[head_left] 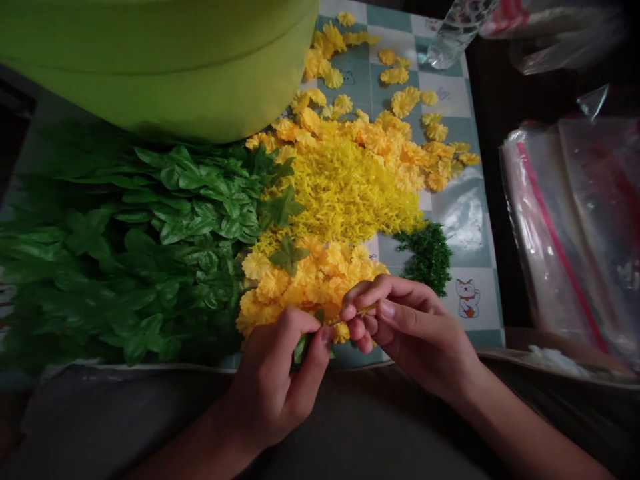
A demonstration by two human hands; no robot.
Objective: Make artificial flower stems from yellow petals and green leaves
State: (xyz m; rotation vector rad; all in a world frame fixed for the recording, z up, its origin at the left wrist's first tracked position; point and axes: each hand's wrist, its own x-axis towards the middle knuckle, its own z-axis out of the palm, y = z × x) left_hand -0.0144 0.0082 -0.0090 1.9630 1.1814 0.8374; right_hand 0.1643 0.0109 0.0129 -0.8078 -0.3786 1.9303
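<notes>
My left hand (280, 380) is closed in a pinch on a small green leaf piece (300, 348) at the table's near edge. My right hand (405, 320) pinches a thin yellowish stem (357, 313) that runs across to the left fingertips. Both hands meet just in front of a heap of orange-yellow fabric petals (310, 277). Behind it lies a mound of fine bright-yellow flower centres (345, 187), and a big pile of green fabric leaves (150, 240) fills the left of the table.
A lime-green rounded container (165, 67) stands at the back left. A small dark-green tuft pile (427, 257) lies right of the petals. The checked tablecloth (470, 220) shows a cat print. Clear plastic bags (570, 227) lie at the right, and a plastic bottle (457, 30) stands far back.
</notes>
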